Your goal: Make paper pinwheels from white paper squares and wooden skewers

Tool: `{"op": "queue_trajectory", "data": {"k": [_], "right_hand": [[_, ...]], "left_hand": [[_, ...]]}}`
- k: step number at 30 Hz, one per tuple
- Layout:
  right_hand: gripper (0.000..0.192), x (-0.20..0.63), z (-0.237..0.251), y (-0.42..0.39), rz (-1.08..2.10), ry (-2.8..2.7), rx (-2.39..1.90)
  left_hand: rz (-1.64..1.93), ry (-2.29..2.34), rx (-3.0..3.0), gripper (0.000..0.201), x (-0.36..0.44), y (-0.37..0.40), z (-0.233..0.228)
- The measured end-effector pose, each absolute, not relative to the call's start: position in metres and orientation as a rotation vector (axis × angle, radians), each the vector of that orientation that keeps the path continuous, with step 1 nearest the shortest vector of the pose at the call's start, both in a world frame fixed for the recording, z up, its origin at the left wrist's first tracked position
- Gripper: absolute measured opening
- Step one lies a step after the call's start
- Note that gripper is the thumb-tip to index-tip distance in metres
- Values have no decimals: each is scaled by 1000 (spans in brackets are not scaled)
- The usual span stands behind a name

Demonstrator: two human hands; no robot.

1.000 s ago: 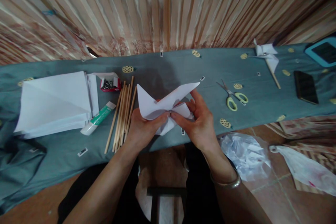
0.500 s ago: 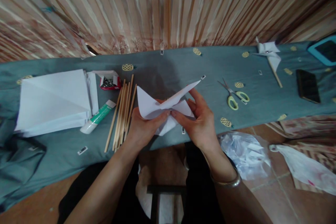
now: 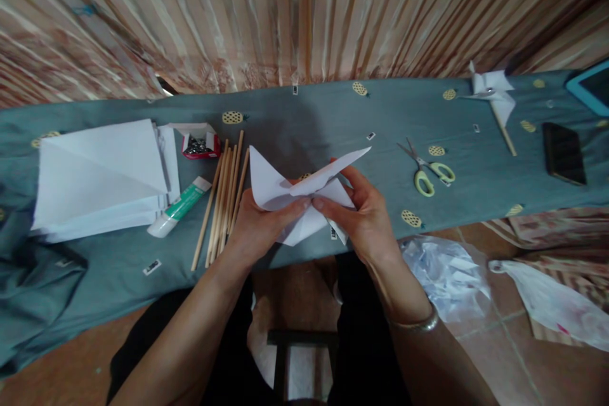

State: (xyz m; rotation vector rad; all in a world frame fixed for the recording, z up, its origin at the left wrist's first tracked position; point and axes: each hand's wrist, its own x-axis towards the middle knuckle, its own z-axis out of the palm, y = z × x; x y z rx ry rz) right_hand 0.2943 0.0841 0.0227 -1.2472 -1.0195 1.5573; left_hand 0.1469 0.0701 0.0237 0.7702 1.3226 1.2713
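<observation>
centrally, paper (image 3: pixel 267 185): folded
left hand (image 3: pixel 254 225): fingers pinching paper
right hand (image 3: pixel 372 222): fingers pinching paper
sticks (image 3: pixel 225 203): beside left hand

Left hand (image 3: pixel 255 222) and right hand (image 3: pixel 370 221) pinched folded white paper (image 3: pixel 307 224) near its middle. Wooden sticks (image 3: pixel 225 196) lay left, near green-white tube (image 3: pixel 181 205); scissors (image 3: pixel 419 165) lay right, slightly open.

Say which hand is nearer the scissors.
Right. The right hand, holding the folded paper, is left of the scissors; the left hand, on the same paper, is farther left.
</observation>
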Motion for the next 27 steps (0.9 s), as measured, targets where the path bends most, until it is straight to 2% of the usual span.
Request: {"op": "queue_trajectory", "data": {"k": [19,27], "right_hand": [[58,292,17,84,1638,-831,-1183],[72,291,14,84,1564,-833,-1241]], "left_hand": [[1187,1441,827,29,143,70,22],[1212,1371,854,24,142,70,15]]}}
